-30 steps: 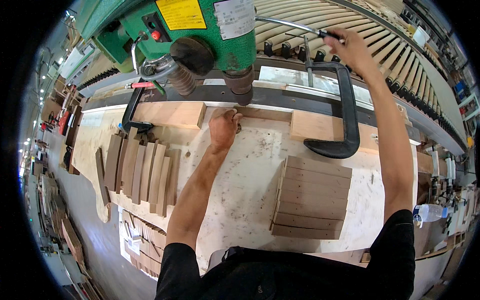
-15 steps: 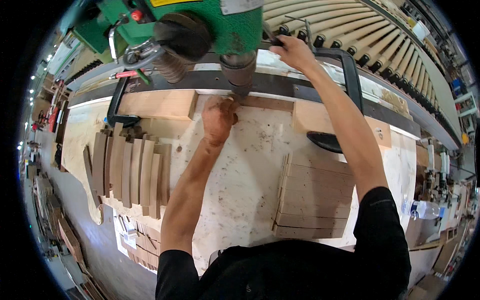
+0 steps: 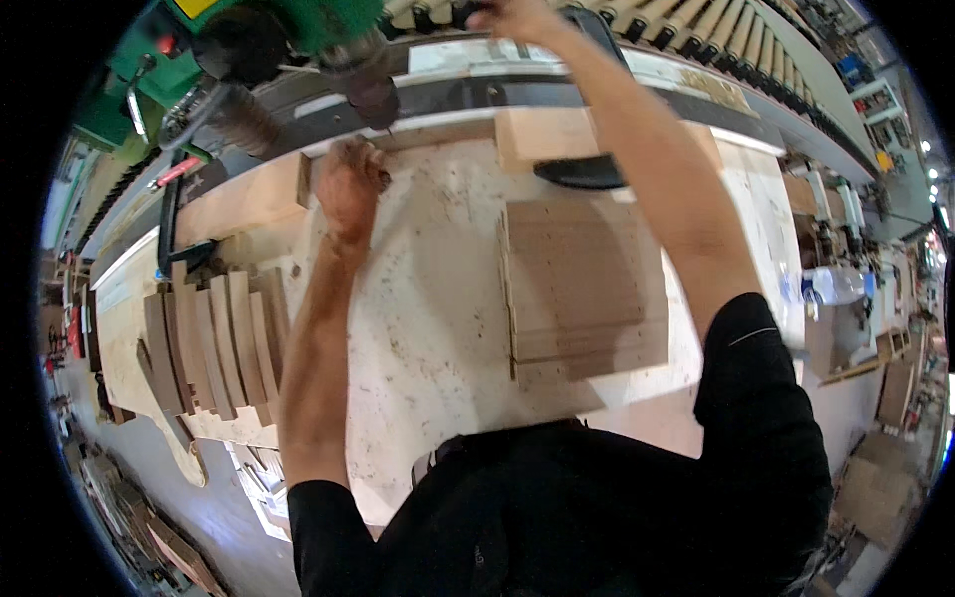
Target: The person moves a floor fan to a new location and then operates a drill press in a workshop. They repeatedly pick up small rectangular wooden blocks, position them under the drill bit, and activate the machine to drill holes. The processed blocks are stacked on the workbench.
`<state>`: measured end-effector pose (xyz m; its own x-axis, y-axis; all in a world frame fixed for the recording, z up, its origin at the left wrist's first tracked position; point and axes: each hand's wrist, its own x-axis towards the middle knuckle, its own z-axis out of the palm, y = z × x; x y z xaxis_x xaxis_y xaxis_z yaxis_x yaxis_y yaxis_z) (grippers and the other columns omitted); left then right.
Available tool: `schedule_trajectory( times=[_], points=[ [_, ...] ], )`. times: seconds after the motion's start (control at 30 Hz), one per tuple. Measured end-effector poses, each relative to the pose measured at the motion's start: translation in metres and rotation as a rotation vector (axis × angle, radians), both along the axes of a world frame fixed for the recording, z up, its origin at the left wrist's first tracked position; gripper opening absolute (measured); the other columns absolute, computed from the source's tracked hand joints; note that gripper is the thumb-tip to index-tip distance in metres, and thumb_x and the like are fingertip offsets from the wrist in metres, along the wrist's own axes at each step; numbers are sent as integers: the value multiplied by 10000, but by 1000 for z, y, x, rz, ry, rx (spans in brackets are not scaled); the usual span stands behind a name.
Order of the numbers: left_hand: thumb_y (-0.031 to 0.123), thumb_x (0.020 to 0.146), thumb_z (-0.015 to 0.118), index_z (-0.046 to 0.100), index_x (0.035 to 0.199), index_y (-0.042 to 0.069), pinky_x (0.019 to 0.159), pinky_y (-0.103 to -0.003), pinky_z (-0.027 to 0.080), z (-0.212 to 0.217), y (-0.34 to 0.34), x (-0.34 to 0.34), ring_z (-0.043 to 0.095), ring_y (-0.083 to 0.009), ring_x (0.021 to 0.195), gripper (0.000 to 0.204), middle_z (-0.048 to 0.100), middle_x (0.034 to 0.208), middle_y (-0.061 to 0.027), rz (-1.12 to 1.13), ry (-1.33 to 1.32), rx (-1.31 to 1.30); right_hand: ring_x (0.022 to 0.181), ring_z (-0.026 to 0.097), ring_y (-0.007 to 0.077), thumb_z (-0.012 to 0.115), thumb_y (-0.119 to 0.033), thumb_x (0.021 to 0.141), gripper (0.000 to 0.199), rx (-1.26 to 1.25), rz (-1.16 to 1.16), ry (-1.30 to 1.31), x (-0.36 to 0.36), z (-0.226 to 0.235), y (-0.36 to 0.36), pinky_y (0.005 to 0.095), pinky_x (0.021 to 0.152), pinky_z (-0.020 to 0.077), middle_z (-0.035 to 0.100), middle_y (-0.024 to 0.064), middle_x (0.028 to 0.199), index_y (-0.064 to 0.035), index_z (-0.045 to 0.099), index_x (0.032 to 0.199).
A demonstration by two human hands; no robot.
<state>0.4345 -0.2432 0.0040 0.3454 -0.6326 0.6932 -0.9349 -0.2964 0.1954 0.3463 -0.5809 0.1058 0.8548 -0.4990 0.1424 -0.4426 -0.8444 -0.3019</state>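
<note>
Okay, so I'm watching this from afar through the head cam, and the two hands are working well apart. The left hand [image 3: 348, 194] is keeping its fingers bunched on the left end of a wooden strip [image 3: 443, 131], which is lying between two pale blocks [image 3: 244, 199], in front of a dark rail [image 3: 507, 96] and right by the drill chuck [image 3: 372, 96]. The right hand [image 3: 522, 20] is hanging at the top edge and blurring, so I'm not able to tell whether it's gripping anything. A black clamp [image 3: 582, 173] is poking out by the right-hand block [image 3: 547, 137]. A squared stack of brown slats [image 3: 587, 284] is lying on the pale board [image 3: 428, 308], with loose slats [image 3: 217, 343] sitting over left.
</note>
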Motion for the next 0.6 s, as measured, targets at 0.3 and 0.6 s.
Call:
schedule_trajectory(
  times=[0.3,0.6],
  points=[
    [143,853,680,665,999,41,764,-460,509,17,17,-7,634,-375,904,179,658,968,-149,-85,143,237,727,695,182,654,-223,907,365,269,-9,-390,-86,196,-2,343,630,538,693,82,1029,-55,637,1230],
    [17,877,614,674,1090,-5,864,-398,501,72,226,-128,613,-373,1006,222,657,1086,-190,77,335,251,745,706,205,649,-271,888,396,308,35,-380,-79,193,0,387,637,553,682,75,1000,-71,632,1230]
  ],
)
